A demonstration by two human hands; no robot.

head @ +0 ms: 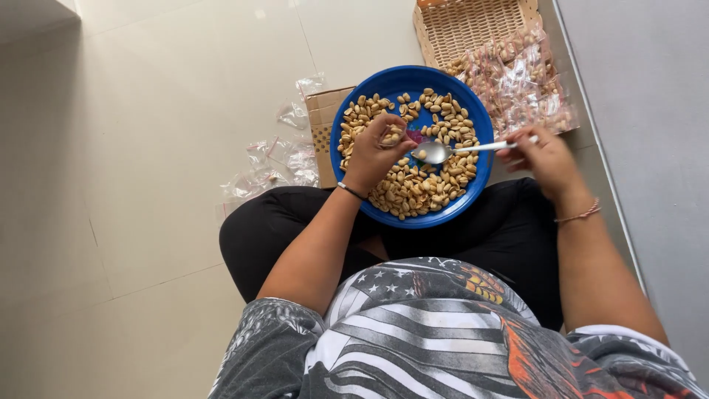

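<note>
A round blue bowl (pixel 413 80) rests on my crossed legs, with several shelled nuts (pixel 413 188) spread over it. My left hand (pixel 373 154) hovers over the bowl's middle, closed around a small clear bag (pixel 391 137) with a few nuts in it. My right hand (pixel 543 155) is at the bowl's right edge, pinching the handle of a metal spoon (pixel 443 151). The spoon's bowl points left toward the bag, and a nut lies in it.
A woven tray (pixel 461 26) at the top right holds several filled clear packets (pixel 521 81). A cardboard box (pixel 323 122) sits under the bowl's left side. Empty clear bags (pixel 277 159) lie scattered on the tiled floor to the left. A grey wall runs along the right.
</note>
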